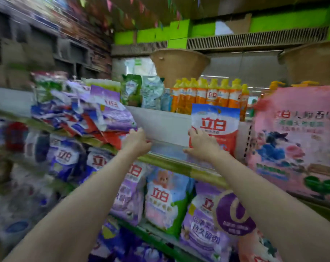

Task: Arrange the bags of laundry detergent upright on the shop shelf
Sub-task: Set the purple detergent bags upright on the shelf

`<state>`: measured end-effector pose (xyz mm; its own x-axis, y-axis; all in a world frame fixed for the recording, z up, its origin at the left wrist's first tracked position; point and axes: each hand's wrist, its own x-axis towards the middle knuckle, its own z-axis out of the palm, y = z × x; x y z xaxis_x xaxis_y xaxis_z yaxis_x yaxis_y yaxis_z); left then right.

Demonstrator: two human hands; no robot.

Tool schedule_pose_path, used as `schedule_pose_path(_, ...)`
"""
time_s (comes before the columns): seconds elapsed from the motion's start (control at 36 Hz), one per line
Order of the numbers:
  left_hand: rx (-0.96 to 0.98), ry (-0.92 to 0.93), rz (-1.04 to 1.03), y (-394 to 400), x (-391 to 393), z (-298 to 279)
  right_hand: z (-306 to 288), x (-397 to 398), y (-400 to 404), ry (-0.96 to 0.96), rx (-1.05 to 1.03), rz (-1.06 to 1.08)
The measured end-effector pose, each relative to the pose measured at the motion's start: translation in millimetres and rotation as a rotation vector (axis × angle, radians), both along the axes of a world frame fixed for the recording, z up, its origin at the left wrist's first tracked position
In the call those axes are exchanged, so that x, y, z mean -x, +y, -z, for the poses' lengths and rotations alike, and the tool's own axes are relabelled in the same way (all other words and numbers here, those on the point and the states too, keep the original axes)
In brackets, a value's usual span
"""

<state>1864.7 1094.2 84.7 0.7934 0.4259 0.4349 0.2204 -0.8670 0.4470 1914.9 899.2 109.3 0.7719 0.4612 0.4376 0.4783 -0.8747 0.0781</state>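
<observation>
Head view: both bare arms reach up to the middle shelf (171, 163). The right hand (203, 145) grasps a red, white and blue bag (217, 125), fingers curled over its lower left part; the bag stands upright at the right end of the shelf, against the white back panel (160, 123). The left hand (136, 141) rests at the shelf's front edge, touching the right end of a pile (85, 114) of purple, blue and red bags that lie flat and tilted on the left of the same shelf; whether it grips one or only touches it, I cannot tell. Between the hands the shelf floor shows bare. Orange bottles (211, 95) with yellow caps stand on the shelf above. A large pink bag (296, 137) stands just right of the held bag. On the shelf below, purple bags (203, 220) and others stand upright.
</observation>
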Motion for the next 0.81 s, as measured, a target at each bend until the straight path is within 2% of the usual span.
schedule_pose_path(0.22, 0.030, 0.041, -0.151, 126, 0, -6, -6, -23, 126, 0.014, 0.007, -0.112)
schedule_pose_path(0.42, 0.089, 0.032, -0.139, 203, -21, -11, -3, -46, 214, 0.016, 0.008, -0.153)
schedule_pose_path(0.67, 0.142, 0.038, -0.026, 220, -70, -19, 3, -75, 242, 0.043, -0.021, -0.112)
schedule_pose_path(0.81, 0.269, -0.016, -0.081, 225, -104, -18, -3, -90, 236, 0.051, -0.010, -0.065)
